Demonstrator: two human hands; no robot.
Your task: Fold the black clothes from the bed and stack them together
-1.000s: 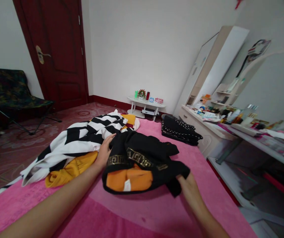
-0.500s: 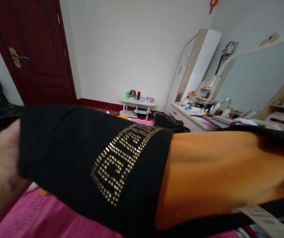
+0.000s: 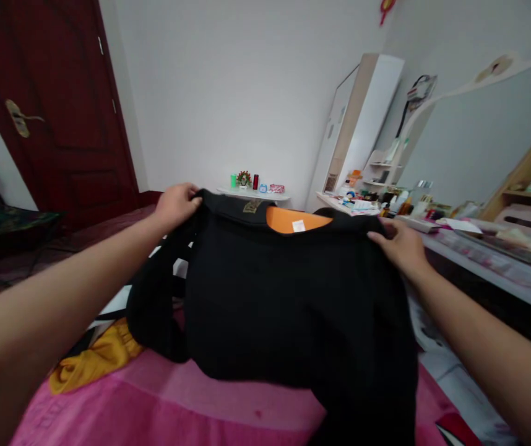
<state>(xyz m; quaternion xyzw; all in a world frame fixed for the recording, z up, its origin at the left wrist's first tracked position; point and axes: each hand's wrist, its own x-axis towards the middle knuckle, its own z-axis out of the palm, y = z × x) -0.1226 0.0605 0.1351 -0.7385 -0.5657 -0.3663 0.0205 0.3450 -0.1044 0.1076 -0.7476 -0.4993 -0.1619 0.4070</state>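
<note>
I hold up a black top (image 3: pixel 284 297) with an orange lining and a white label at its neck. My left hand (image 3: pixel 176 204) is closed on its left shoulder. My right hand (image 3: pixel 398 244) grips its right shoulder. The garment hangs spread between them, its hem brushing the pink bedcover (image 3: pixel 154 402). One sleeve droops at the left.
A yellow garment (image 3: pixel 93 359) lies on the bedcover at the left, with a bit of a black-and-white one behind my left arm. A dark red door (image 3: pixel 52 111) is at the far left. A small white table (image 3: pixel 251 193) stands by the wall. A cluttered dresser (image 3: pixel 455 229) runs along the right.
The black top was lying crumpled on the bed under both hands. It was lifted close to the camera, and now hangs spread out by its shoulders at arm's length.
</note>
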